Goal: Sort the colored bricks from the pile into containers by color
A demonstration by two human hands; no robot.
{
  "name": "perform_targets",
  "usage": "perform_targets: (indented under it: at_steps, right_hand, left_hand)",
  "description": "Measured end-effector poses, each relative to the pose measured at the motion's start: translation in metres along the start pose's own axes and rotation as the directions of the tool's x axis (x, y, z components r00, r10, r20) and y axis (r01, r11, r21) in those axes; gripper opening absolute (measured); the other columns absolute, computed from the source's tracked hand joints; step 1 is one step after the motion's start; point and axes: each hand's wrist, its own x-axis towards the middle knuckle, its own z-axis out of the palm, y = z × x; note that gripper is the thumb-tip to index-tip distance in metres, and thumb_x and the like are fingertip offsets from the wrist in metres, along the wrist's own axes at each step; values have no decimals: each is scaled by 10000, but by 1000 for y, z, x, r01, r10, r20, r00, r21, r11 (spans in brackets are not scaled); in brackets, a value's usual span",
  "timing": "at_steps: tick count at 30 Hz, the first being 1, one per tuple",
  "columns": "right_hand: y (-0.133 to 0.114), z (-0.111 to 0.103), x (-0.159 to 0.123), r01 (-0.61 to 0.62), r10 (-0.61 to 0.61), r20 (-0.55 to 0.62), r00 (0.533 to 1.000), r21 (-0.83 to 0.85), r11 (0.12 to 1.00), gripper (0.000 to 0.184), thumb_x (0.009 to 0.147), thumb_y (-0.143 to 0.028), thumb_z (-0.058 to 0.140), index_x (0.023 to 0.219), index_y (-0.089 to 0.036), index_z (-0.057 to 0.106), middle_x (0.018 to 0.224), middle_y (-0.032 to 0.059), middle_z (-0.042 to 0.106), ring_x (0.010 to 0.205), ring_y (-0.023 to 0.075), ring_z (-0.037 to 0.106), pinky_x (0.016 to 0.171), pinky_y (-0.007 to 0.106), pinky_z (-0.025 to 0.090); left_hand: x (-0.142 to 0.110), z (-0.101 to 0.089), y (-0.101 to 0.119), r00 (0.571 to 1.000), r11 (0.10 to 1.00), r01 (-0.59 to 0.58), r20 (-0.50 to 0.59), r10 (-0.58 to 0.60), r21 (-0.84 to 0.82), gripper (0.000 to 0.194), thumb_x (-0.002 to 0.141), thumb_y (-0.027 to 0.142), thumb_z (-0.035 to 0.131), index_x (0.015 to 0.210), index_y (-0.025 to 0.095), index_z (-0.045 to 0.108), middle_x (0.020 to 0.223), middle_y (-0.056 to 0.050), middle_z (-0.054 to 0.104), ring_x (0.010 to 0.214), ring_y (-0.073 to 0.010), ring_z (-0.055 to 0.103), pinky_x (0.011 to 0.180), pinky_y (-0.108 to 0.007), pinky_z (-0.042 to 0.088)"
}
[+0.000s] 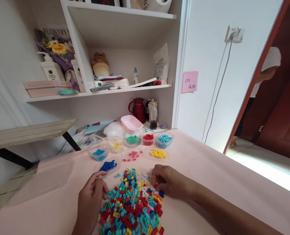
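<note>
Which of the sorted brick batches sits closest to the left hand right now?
The dark blue bricks on the flat clear lid, just beyond the left hand. The other sorted batches sit farther back: pink and yellow on lids, the rest in tubs.

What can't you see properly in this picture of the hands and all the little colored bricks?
- Head view: whether the right hand pinches a brick; its own curled fingers hide that.
- Head view: the left hand fingertips' grip; too small to tell.
- Head view: the near part of the mixed brick pile, cut off by the bottom edge.
- Head view: the writing on the pink sticky note, too small to read.
</note>
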Motion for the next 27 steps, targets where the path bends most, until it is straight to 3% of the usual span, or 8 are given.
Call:
perform_targets:
  at_steps: [8, 13, 18, 27]
  right_hand:
    - [-3, -6, 3, -29, 65, -126, 990, 267, 963, 109, 663, -174, 670, 766, -181, 634, 806, 18, 627, 688, 133, 542, 593, 229, 417]
    - [2, -12, 6, 13, 72, -119, 990, 592, 806, 143, 728, -259, 644, 813, -172, 570, 705, 6, 641, 670, 161, 622, 632, 272, 454]
    - [10, -12, 9, 15, 90, -131, 987, 644, 765, 224, 718, -327, 697, 810, -167, 571, 692, -7, 617, 653, 166, 644, 620, 275, 453]
    - [12, -12, 8, -41, 131, -94, 987, 641, 766, 238, 708, -323, 695, 800, -165, 543, 685, 13, 665, 609, 157, 644, 565, 249, 418]
  left_hand:
    - [1, 0, -5, 1000, 1000, -13, -22, 13, -16, 446, 756, 517, 537, 1044, 185, 608, 524, 39, 566, 447, -137, 497, 459, -230, 425]
    - [0, 0, -4, 999, 997, 47, -5, -47, -69, 454, 719, 536, 568, 1012, 193, 618, 518, 44, 557, 436, -126, 468, 393, -203, 360]
    - [0, 1, 2, 999, 999, 29, -18, -30, -29, 474, 713, 564, 551, 992, 187, 620, 510, 41, 561, 438, -127, 477, 413, -210, 383]
    - [-2, 2, 1, 999, 998, 31, -26, -32, -57, 451, 723, 540, 561, 997, 188, 624, 515, 42, 552, 431, -125, 465, 388, -205, 366]
